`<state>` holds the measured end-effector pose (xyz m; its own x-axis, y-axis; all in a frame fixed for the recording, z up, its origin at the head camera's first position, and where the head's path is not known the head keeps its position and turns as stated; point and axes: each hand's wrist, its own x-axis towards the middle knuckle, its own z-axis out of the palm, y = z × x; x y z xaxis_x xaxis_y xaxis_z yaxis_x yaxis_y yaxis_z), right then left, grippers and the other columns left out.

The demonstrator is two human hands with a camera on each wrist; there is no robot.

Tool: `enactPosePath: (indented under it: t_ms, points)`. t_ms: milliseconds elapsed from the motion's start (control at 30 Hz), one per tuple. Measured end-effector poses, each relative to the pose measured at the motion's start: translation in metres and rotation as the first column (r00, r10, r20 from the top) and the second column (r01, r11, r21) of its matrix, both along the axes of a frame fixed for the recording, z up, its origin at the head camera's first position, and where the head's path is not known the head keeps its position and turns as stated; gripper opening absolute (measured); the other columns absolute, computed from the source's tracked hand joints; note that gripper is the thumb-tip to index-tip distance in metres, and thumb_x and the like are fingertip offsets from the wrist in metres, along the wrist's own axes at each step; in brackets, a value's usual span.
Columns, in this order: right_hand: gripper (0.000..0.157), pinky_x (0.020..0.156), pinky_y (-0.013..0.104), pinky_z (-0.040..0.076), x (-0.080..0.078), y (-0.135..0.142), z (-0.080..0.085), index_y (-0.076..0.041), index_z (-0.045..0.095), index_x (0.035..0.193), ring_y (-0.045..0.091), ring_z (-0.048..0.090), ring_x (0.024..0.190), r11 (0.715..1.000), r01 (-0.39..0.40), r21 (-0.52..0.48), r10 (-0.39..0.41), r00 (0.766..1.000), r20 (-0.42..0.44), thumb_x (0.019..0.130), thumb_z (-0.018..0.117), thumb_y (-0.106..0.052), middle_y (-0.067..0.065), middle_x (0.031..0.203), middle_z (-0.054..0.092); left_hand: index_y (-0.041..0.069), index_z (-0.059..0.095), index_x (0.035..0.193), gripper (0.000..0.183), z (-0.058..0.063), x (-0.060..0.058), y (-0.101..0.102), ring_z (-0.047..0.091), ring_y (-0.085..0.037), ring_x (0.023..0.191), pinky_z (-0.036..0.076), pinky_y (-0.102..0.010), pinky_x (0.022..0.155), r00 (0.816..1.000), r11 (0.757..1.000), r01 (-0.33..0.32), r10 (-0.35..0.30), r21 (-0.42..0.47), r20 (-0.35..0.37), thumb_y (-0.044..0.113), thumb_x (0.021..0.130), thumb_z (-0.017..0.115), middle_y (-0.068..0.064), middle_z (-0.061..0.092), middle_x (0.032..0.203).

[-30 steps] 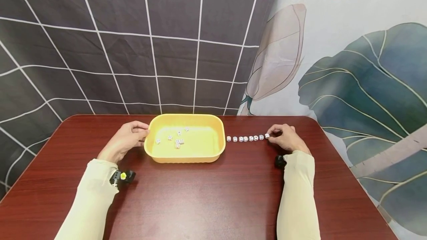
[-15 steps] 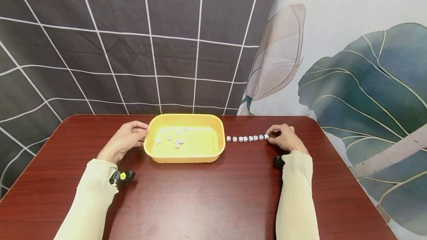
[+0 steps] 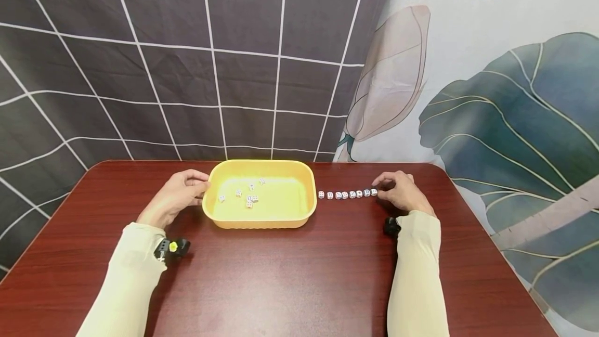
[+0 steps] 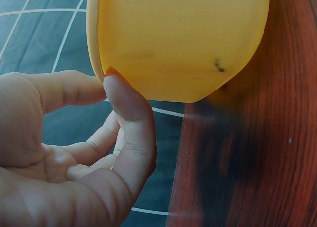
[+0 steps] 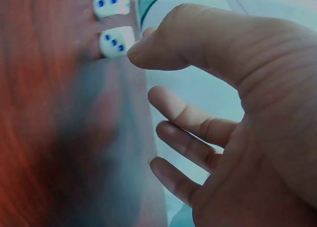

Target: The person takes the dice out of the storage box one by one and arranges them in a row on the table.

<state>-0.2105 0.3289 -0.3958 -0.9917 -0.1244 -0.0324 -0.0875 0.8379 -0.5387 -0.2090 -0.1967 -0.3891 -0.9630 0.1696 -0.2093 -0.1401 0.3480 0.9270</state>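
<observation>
My left hand (image 3: 175, 196) pinches the left rim of a yellow plastic tray (image 3: 262, 224) between thumb and forefinger. Close up in the left wrist view, the thumb (image 4: 130, 106) lies against the tray wall (image 4: 183, 49). Several white dice (image 3: 249, 202) lie scattered inside the tray. To its right, more dice (image 3: 344, 195) form a row on the table. By the row's right end is my right hand (image 3: 400, 191), its thumb tip beside the last die (image 5: 115, 42) with the grip loosened. Whether the thumb still touches that die I cannot tell.
The dark red wooden table (image 3: 281, 280) reaches back to a grey curtain with white lines (image 3: 243, 82). A pale leaf-printed curtain (image 3: 515, 118) hangs at the right. Wrist cameras (image 3: 172, 247) sit on both forearms.
My right fingers have come off the last die and lifted slightly, leaving it at the row's right end. The left hand and the tray have stayed put.
</observation>
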Motion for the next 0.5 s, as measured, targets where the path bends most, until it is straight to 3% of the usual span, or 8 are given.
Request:
enactPosePath:
  t_ms: [333, 500]
  points:
    - [0.025, 0.094, 0.056, 0.043, 0.000, -0.011, 0.016, -0.009, 0.072, 0.113, 0.040, 0.043, 0.119, 1.000, -0.007, 0.007, 0.007, 0.999, -0.039, 0.089, 0.067, -0.007, 0.022, 0.120, 0.067, -0.013, 0.045, 0.133, 0.039, 0.000, 0.001, 0.001, 0.063, -0.007, 0.079, 0.058, -0.022, 0.071, 1.000, 1.000, 0.010, -0.010, 0.022, -0.012, 0.011, 0.103, 0.053, -0.004, 0.064, 0.100]
    - [0.023, 0.099, 0.056, 0.046, 0.000, -0.020, 0.023, -0.008, 0.071, 0.114, 0.038, 0.054, 0.119, 0.999, -0.040, 0.011, 0.040, 0.997, -0.071, 0.091, 0.067, -0.009, 0.020, 0.121, 0.067, -0.013, 0.045, 0.133, 0.039, 0.000, 0.001, 0.002, 0.063, -0.006, 0.078, 0.059, -0.022, 0.071, 1.000, 1.000, 0.005, -0.004, 0.023, -0.013, 0.011, 0.103, 0.053, -0.004, 0.063, 0.100]
